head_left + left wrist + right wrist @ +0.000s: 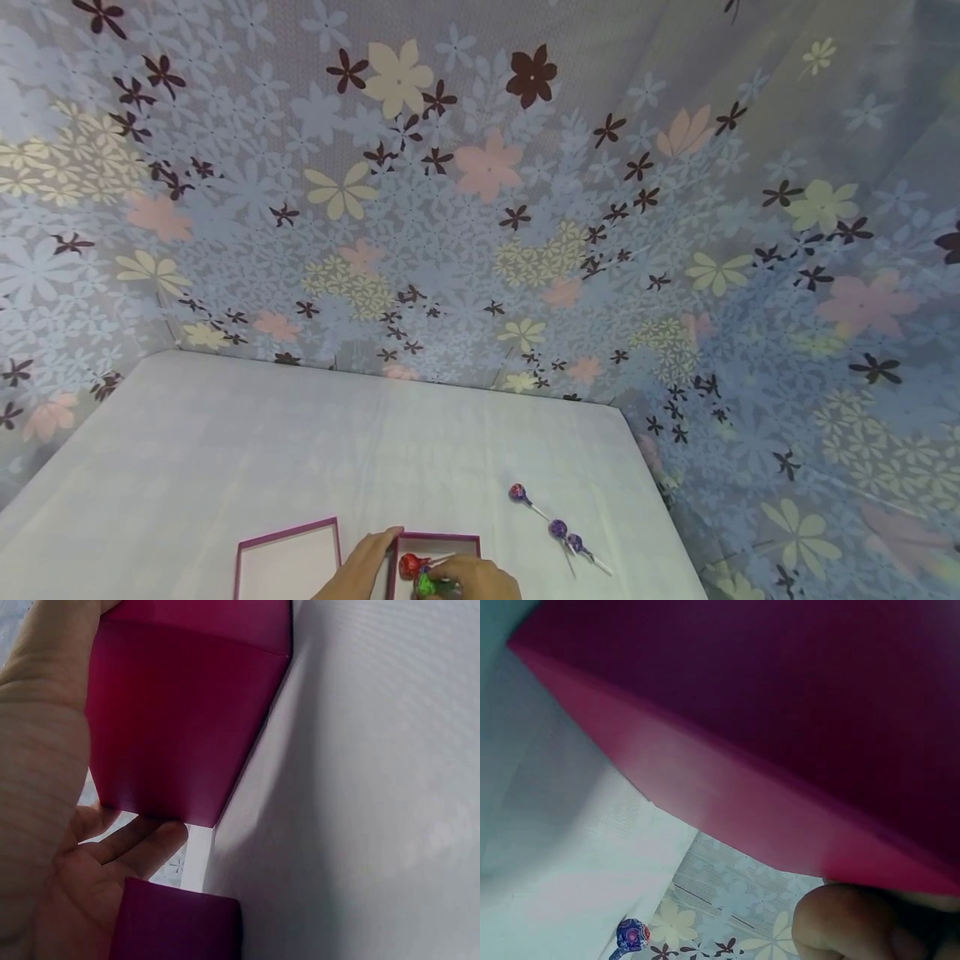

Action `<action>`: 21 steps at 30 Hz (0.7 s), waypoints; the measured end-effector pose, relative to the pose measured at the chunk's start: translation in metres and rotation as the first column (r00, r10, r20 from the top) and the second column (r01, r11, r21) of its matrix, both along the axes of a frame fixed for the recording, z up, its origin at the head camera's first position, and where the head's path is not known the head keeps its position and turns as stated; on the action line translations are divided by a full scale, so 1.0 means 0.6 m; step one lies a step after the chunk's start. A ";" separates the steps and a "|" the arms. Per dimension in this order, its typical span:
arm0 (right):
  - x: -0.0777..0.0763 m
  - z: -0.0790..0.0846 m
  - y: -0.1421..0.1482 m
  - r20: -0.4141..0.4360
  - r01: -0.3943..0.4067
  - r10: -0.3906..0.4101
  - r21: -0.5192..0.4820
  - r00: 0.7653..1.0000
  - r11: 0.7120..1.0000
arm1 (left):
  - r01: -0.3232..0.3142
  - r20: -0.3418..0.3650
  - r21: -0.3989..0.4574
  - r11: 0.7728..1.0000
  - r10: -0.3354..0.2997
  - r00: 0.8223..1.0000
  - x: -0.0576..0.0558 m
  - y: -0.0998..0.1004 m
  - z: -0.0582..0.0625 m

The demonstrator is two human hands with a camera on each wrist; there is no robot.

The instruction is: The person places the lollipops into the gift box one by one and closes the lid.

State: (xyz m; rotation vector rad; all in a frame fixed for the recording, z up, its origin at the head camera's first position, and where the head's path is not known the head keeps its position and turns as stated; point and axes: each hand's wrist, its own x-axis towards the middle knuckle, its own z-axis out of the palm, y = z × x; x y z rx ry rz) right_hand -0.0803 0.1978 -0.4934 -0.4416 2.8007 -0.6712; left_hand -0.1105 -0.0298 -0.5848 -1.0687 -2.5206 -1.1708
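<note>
A magenta-edged box (pixel 438 536) stands at the table's near edge, its magenta outer wall (pixel 180 727) large in the left wrist view. My left hand (pixel 363 571) grips its left side, fingers bent round the end. Inside lie a red-wrapped lollipop (pixel 409 566) with a white stick and a green-wrapped lollipop (pixel 426 582). Over the box's right part, my right hand (pixel 480 577) pinches the green lollipop with curled fingers. The right wrist view shows mostly the magenta box side (pixel 705 780), with a few fingertips (pixel 840 922) at its edge.
Left of the box sits a second magenta-rimmed tray (pixel 288 530) with a pale inside. Three lollipops with purple wrappers, one (pixel 517 492) farther back and two (pixel 557 528) crossing, lie to the right on the white-covered table (pixel 337 450). Flowered cloth (pixel 450 250) hangs behind.
</note>
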 end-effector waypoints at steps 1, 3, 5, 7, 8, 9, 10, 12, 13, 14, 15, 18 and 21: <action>0.000 -0.001 0.000 -0.009 -0.001 0.001 0.006 1.000 1.000 | -0.003 -0.016 0.005 1.000 0.003 1.000 0.000 0.000 -0.001; 0.001 -0.002 0.000 -0.021 -0.001 0.001 0.020 1.000 1.000 | -0.006 -0.035 0.011 1.000 0.007 0.999 0.000 0.001 -0.002; 0.001 -0.002 0.000 -0.028 0.001 0.000 0.031 1.000 1.000 | -0.007 -0.026 0.005 1.000 0.007 1.000 0.000 0.000 -0.001; 0.001 -0.003 -0.001 -0.039 -0.003 0.005 0.037 0.999 0.999 | -0.006 -0.009 0.002 1.000 0.006 1.000 0.000 0.000 0.000; 0.002 -0.003 -0.002 -0.044 -0.006 0.008 0.039 0.999 0.999 | -0.005 0.000 0.000 1.000 0.005 1.000 0.000 0.000 0.000; 0.002 -0.003 -0.002 -0.047 -0.007 0.009 0.041 0.999 0.999 | -0.004 0.008 -0.002 1.000 0.004 1.000 0.000 0.000 0.001; 0.002 -0.003 -0.002 -0.049 -0.009 0.011 0.041 0.999 0.999 | -0.003 0.018 -0.004 1.000 0.003 1.000 0.001 0.001 0.001; 0.002 -0.003 -0.003 -0.048 -0.008 0.010 0.037 0.999 0.999 | 0.000 0.025 -0.002 1.000 0.000 1.000 0.001 0.001 0.001; 0.002 -0.003 -0.003 -0.042 -0.004 0.006 0.035 0.999 0.999 | 0.001 0.024 0.000 1.000 -0.001 1.000 0.001 0.001 0.001; 0.001 -0.003 -0.003 -0.034 0.000 0.001 0.033 0.999 0.999 | 0.001 0.018 0.001 1.000 -0.001 1.000 0.001 0.001 0.001; 0.001 -0.003 -0.003 -0.025 0.005 -0.005 0.032 1.000 0.999 | 0.001 0.010 0.002 1.000 -0.001 1.000 0.000 0.001 0.001; -0.001 -0.004 -0.002 -0.013 0.013 -0.013 0.035 1.000 0.999 | -0.001 -0.001 0.008 1.000 0.001 1.000 0.000 0.002 0.001; -0.002 -0.004 -0.002 -0.022 0.013 -0.013 0.035 1.000 0.999 | -0.001 -0.005 0.009 1.000 0.001 1.000 0.000 0.002 0.001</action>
